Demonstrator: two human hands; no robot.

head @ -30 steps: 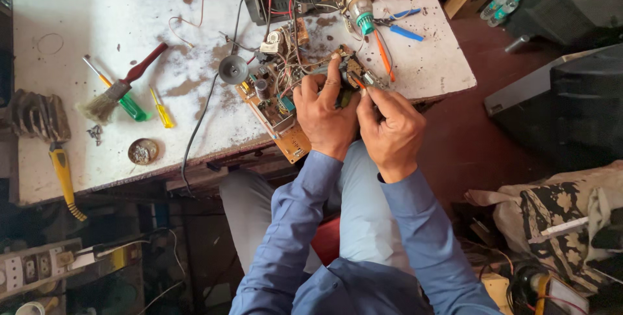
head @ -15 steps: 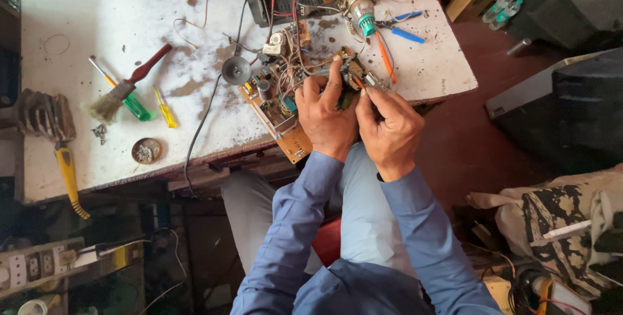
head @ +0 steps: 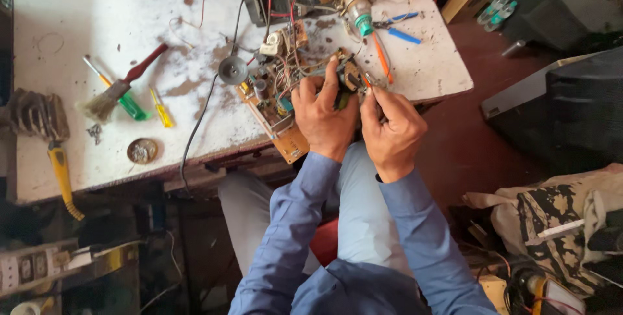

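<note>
Both hands stay put, left hand gripping circuit board.

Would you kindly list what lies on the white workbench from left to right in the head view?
Yellow-handled tool → paintbrush → yellow screwdriver → circuit board → left hand → right hand → blue-handled pliers.

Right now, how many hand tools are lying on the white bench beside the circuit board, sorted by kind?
Paintbrush: 1
Screwdrivers, green-handled, yellow and orange: 3
Blue-handled pliers: 1
Total: 5
Both hands, left and right, are on the circuit board.
</note>
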